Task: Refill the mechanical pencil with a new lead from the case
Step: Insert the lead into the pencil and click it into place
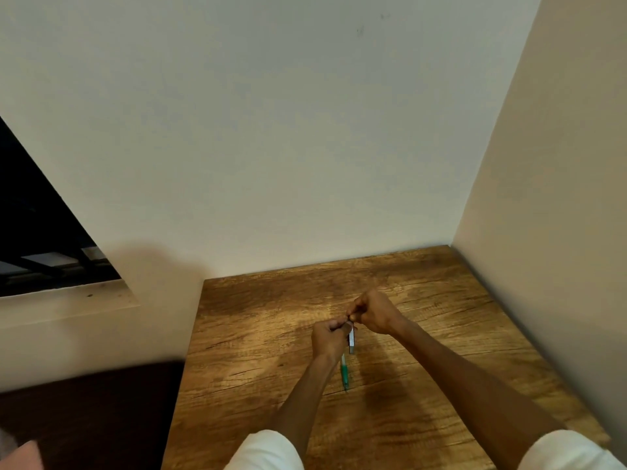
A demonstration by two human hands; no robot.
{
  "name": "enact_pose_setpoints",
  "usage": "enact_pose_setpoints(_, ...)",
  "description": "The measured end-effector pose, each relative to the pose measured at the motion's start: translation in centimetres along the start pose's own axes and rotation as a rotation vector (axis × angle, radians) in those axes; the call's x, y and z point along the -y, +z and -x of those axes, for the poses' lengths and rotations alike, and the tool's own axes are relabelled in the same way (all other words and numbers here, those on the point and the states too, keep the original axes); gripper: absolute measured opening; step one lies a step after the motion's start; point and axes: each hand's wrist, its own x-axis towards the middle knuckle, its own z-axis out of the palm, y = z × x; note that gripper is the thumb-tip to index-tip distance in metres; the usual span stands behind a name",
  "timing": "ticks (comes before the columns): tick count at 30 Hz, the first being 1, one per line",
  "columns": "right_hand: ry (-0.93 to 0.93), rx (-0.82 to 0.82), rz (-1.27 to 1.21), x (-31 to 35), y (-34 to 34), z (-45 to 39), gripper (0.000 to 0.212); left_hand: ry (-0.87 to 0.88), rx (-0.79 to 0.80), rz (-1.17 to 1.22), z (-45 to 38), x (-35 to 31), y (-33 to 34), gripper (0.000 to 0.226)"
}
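While both hands meet above the middle of the brown wood-grain table [441, 334], a lead case is held between them.
The left hand [327, 337] has its fingers curled round a small flat grey lead case [352, 340], standing roughly upright, and the right hand [371, 312], fingers curled, pinches at the case's top end; whether a lead is between those fingertips is too small to tell. A slim green-and-white mechanical pencil [344, 373] lies on the table just below the left hand, towards the near edge.
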Motion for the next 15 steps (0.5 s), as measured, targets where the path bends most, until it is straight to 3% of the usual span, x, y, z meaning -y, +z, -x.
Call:
enact_pose_setpoints(6,0.082,0.093,-0.194,-0.05,-0.44,0.43,0.028,-0.096,0.076,0.141,0.02,-0.39,-0.48,0.018)
enact_pose_setpoints(15,0.174,0.186,-0.421,-0.96,-0.92,0.79,0.017,-0.247,0.226,0.368,0.62,-0.46,-0.83,0.014)
